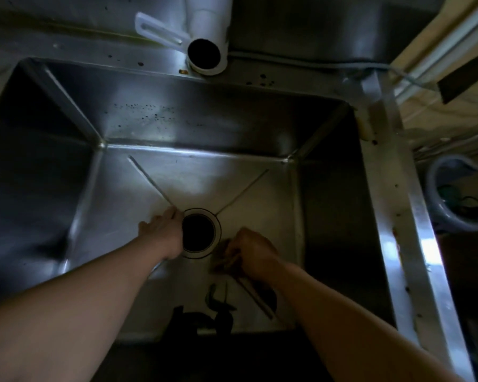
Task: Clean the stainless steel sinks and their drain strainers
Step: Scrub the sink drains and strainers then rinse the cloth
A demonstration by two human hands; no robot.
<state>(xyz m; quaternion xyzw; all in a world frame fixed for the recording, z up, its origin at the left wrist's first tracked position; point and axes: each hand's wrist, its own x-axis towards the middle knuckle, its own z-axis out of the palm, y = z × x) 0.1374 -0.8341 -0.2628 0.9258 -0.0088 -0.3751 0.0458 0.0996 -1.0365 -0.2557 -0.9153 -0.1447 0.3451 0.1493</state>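
Stainless sink (193, 125) seen from above, drain opening (198, 233) uncovered at the middle of its floor. Left hand (163, 232) flat on the floor, fingers relaxed, touching the drain's left rim. Right hand (253, 250) just right of the drain, fingers curled round a dark scrubbing pad (223, 260). White faucet spout (204, 55) over the far rim.

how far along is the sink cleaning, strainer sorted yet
Done: the drain opening looks open and dark, no strainer visible in it. In hand: the right hand grips a dim scrubbing pad beside it; the left hand rests at its rim. Left: specks on the back wall.
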